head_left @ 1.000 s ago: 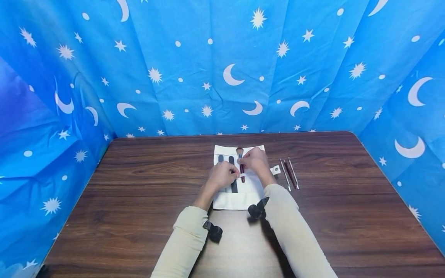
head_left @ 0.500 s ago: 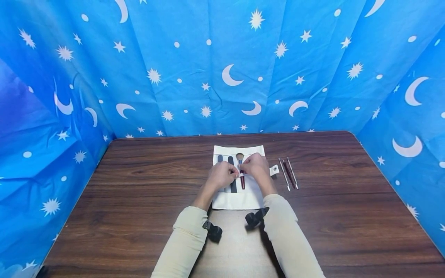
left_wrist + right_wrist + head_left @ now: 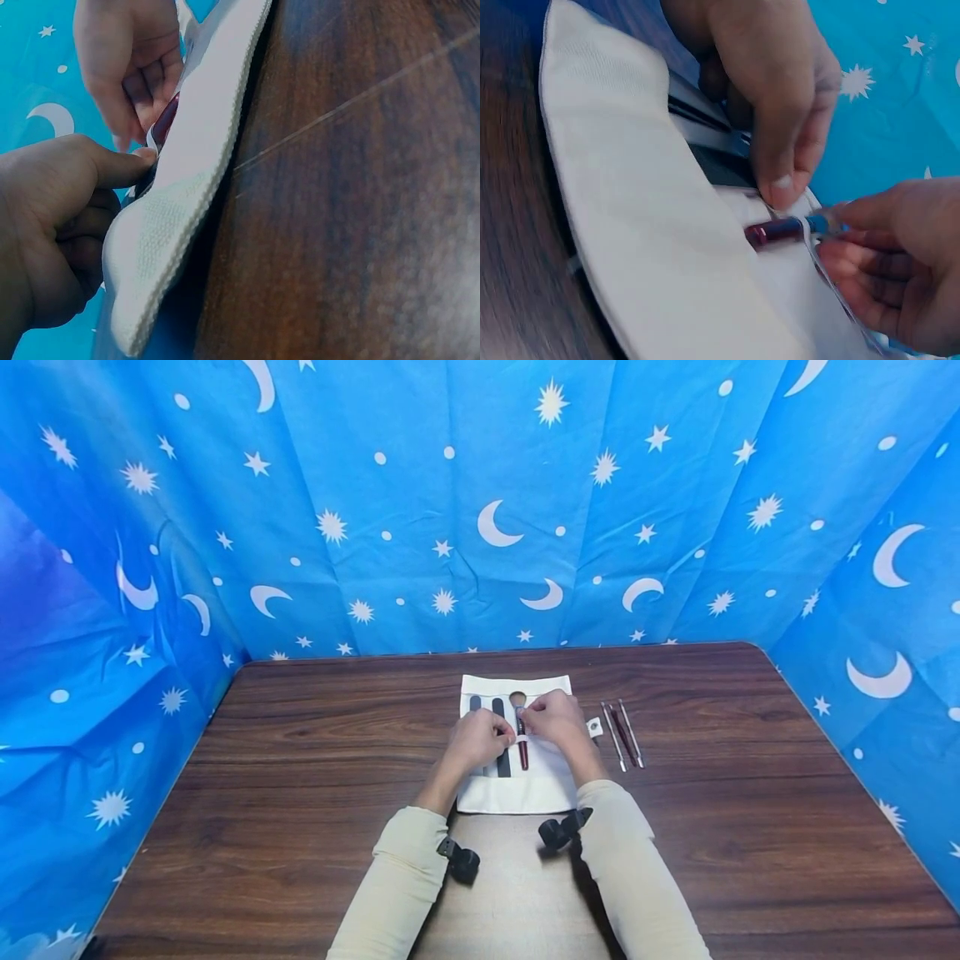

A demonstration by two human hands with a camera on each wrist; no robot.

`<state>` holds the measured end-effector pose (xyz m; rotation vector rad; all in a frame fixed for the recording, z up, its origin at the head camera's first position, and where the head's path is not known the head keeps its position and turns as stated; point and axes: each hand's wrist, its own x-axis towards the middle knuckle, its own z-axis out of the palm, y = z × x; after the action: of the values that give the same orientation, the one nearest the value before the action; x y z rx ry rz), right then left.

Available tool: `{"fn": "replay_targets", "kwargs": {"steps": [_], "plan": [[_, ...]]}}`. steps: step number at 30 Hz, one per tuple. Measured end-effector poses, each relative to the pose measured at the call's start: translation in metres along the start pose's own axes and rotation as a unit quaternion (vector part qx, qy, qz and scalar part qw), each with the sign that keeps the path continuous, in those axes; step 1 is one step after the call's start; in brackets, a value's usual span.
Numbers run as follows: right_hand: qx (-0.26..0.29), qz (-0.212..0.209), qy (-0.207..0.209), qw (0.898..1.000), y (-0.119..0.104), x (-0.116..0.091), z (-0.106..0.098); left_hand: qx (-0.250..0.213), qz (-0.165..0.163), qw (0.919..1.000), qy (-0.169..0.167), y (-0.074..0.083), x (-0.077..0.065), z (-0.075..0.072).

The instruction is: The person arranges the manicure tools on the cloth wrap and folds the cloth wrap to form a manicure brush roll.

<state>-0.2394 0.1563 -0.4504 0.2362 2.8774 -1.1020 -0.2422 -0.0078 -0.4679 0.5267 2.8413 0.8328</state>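
A white fabric pouch [image 3: 517,796] lies unfolded on the table. A makeup brush [image 3: 523,756] with a dark red handle lies along it, bristles away from me, its handle passing under a thin white elastic band [image 3: 807,231]. My left hand [image 3: 478,738] pinches the edge of that band between thumb and finger. With thumb and fingertips my right hand [image 3: 557,717] grips the brush just below its bristles, seen close up in the right wrist view. Left of the brush, two dark flat strips [image 3: 498,704] sit in the pouch, partly covered by my left hand.
Right of the pouch lie two slim silver tools [image 3: 632,733] with a dark red one [image 3: 622,727] between them. A snap tab [image 3: 594,727] sticks out from the pouch's right side. A blue star-patterned curtain [image 3: 420,510] stands behind the wooden table [image 3: 322,727].
The brush has slid toward me through the elastic band, its handle end now lower on the pouch. My right hand has come down with it, while my left hand has stayed in place.
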Motion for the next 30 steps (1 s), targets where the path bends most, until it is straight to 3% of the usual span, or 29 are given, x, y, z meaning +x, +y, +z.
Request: {"fn": "replay_targets", "kwargs": {"steps": [6, 11, 15, 21, 30], "plan": [[0.092, -0.065, 0.057, 0.992, 0.017, -0.001, -0.014, -0.006, -0.004, 1.0, 0.001, 0.001, 0.0, 0.0], [0.147, -0.091, 0.081, 0.982, 0.036, -0.007, -0.041, -0.012, 0.0, 0.9999, -0.009, 0.003, 0.001, -0.004], [0.157, -0.093, 0.112, 0.977, 0.062, -0.011, -0.066, -0.016, 0.005, 0.9998, -0.006, 0.006, 0.003, -0.009], [0.143, -0.062, 0.129, 0.979, 0.097, -0.017, -0.093, -0.053, 0.03, 0.9981, -0.014, 0.015, 0.008, -0.008], [0.045, -0.02, 0.078, 0.996, 0.116, -0.021, -0.103, -0.084, 0.039, 0.9956, -0.013, 0.017, 0.008, 0.013]]}}
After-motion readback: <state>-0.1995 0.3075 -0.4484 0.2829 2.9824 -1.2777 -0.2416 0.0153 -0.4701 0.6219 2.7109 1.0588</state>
